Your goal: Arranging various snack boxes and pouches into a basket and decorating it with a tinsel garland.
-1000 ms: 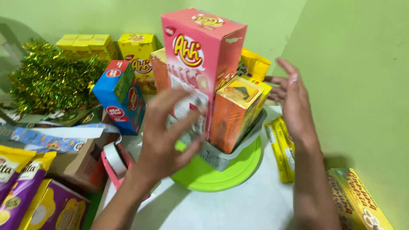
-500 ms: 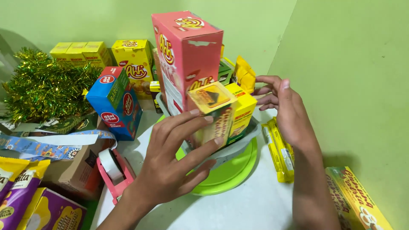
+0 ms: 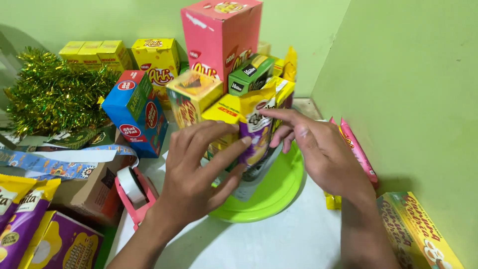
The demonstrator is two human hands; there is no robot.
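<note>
Left hand: the left hand lies spread, fingers wide, against the near side of the stacked snack boxes.
Right hand: the right hand rests open, fingertips on a purple and yellow snack packet.
Packet: upright at the stack's near right side, between both hands.
Stack: on a green plate, tall pink box at the far end.
Left side: blue box, gold tinsel, pink tape dispenser.
</note>
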